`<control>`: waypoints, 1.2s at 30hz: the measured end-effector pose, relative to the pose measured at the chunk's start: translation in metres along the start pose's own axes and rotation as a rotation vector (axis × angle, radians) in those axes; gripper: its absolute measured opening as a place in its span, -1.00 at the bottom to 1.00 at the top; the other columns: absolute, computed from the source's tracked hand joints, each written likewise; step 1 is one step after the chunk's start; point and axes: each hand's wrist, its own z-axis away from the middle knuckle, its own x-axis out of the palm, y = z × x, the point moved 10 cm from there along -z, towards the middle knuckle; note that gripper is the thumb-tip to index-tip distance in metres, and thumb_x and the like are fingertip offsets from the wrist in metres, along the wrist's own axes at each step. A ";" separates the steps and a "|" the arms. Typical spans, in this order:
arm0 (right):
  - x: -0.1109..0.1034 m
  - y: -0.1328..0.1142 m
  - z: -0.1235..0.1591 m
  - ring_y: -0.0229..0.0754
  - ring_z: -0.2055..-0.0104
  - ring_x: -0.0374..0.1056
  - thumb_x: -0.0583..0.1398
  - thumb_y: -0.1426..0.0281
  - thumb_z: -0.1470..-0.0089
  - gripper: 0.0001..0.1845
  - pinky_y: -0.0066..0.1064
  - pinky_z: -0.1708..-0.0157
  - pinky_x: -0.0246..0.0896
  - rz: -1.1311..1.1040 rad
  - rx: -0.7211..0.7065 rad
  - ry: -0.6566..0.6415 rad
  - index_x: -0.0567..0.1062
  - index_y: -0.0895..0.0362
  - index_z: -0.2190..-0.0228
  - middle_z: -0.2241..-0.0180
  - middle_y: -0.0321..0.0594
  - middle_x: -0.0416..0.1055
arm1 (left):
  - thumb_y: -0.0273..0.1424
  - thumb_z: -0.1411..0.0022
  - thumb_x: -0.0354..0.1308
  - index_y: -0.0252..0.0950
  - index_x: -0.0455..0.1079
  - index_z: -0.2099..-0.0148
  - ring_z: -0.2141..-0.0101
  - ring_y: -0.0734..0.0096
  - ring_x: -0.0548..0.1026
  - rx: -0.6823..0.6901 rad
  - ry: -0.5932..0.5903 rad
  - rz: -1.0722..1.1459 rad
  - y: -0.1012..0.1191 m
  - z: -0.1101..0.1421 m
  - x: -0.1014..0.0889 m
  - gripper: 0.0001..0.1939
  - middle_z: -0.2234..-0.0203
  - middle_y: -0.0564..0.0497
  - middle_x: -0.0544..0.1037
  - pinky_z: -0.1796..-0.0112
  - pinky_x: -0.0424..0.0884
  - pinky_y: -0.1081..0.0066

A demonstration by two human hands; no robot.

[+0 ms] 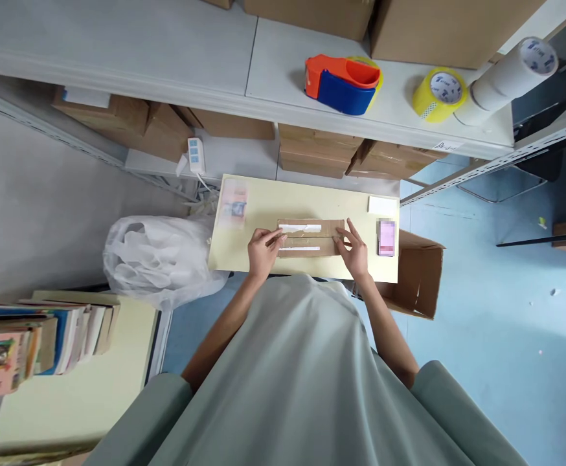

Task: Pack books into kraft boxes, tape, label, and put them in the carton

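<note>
A flat, folded piece of brown cardboard (pixel 312 253) lies on a cream table (pixel 263 199) in front of me. Two white strips run along it, and a seam or fold divides it lengthwise. My left hand (pixel 262 251) grips its left end, thumb and fingers pressed together at the edge. At the right end, my right hand (pixel 355 252) holds the cardboard between thumb and fingers, with one finger raised away from it. A phone (pixel 386 238) lies just right of my right hand.
A shelf above the table holds an orange and blue tape dispenser (pixel 342 84), a yellow tape roll (pixel 439 94) and stacked white rolls (pixel 511 77). An open carton (pixel 416 275) stands right of the table. Leftward are a white plastic bag (pixel 159 255) and books (pixel 50 336).
</note>
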 end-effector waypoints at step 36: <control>-0.027 -0.055 -0.017 0.23 -0.55 0.20 0.16 0.06 -0.49 -0.54 0.31 -0.49 0.19 0.136 -0.218 0.099 0.62 0.04 -0.17 -0.44 0.06 0.38 | -0.46 -0.45 0.16 -0.18 0.62 -0.01 -0.21 0.09 0.55 0.108 0.023 -0.234 0.074 -0.032 -0.020 -0.78 -0.09 -0.17 0.56 -0.32 0.47 0.03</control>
